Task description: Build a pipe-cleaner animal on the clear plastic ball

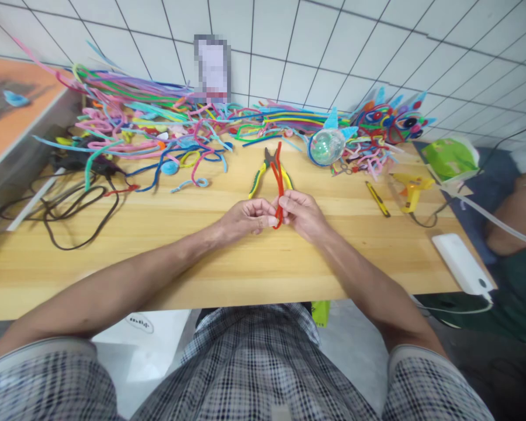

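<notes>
Both my hands meet over the middle of the wooden table, working on one red pipe cleaner (pixel 281 175). It is bent into a loop at the bottom, with its two lengths rising and crossing above my fingers. My left hand (pixel 249 220) pinches the loop from the left, near its lower end. On the other side, my right hand (pixel 304 213) grips it between thumb and fingers. Just beyond lie pliers (pixel 258 178) with yellow-green handles, their jaws pointing away from me; the red pipe cleaner partly covers them.
Colourful pipe cleaners (pixel 135 117) pile along the tiled wall, beside a clear ball with blue spikes (pixel 328 146). Rightward lie a yellow cutter (pixel 377 199), a yellow glue gun (pixel 412 190) and a white power bank (pixel 461 263). Black cables (pixel 76 210) coil at left. Another person's arm (pixel 517 213) shows at far right.
</notes>
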